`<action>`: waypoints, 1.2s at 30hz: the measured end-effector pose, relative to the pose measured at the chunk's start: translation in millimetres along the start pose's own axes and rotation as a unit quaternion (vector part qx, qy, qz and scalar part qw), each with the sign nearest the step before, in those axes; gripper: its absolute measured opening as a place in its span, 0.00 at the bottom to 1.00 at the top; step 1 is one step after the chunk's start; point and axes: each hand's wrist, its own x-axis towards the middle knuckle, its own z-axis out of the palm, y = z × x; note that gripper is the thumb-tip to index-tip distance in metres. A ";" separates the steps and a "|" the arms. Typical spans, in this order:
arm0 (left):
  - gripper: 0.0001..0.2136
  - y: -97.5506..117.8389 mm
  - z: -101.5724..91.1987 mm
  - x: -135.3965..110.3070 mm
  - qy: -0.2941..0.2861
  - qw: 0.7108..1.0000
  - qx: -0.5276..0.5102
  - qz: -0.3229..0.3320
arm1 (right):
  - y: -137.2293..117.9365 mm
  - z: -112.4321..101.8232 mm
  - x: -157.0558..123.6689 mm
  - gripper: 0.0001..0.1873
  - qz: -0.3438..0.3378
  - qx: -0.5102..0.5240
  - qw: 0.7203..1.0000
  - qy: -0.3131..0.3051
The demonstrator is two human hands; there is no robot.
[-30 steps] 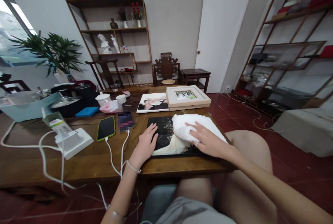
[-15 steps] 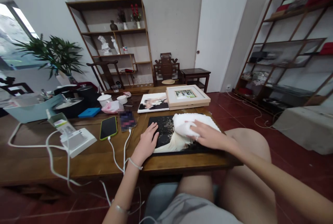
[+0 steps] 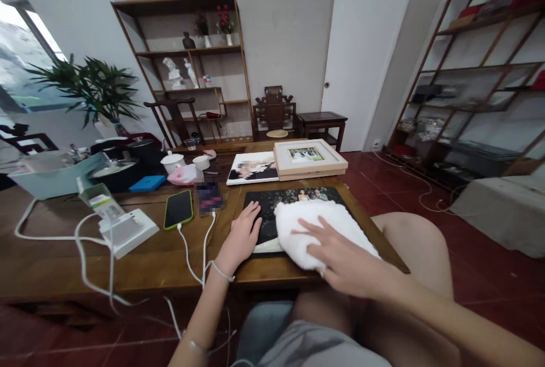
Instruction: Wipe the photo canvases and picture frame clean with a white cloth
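Note:
A dark photo panel [image 3: 264, 215] lies near the table's front edge, with two small figures printed along its far side. My left hand [image 3: 244, 230] rests flat on its left end, fingers stretched out. A fluffy white cloth [image 3: 293, 242] is spread over much of the panel and hangs past its near edge. On top of this cloth lies my right hand [image 3: 340, 253], its fingers spread and pressing down; I see no pinch around the fabric. The part of the picture under the cloth is hidden.
Beyond the panel are a white photo print [image 3: 253, 168] and a light wooden picture frame [image 3: 310, 158]. To the left lie a green-edged phone [image 3: 178, 209], a second, blurred-out phone, white charging cables [image 3: 191, 256], an open white box [image 3: 128, 230] and a blue box [image 3: 147, 183].
My right hand has moved toward me, drawing the cloth nearer and spreading it out. Its fingers have opened from a bunched grip. The panel's far side is now uncovered; my left hand stays put.

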 end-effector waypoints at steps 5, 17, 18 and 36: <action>0.20 0.0 0.1 0.4 -0.004 1.000 0.005 -0.002 | 1.0 -2.9 8.2 0.14 0.004 0.015 1.000 0.012; 0.19 -3.4 1.4 0.7 0.005 1.000 0.003 0.008 | 59.9 -8.1 80.6 0.11 0.037 -0.045 0.997 0.049; 0.19 -2.9 1.2 0.4 0.004 1.000 0.002 0.007 | 51.9 -5.9 73.0 0.12 0.029 -0.041 0.998 0.043; 0.20 -2.3 1.6 0.7 0.000 1.000 -0.004 -0.001 | 48.0 -8.9 83.9 0.08 0.005 -0.029 0.999 0.028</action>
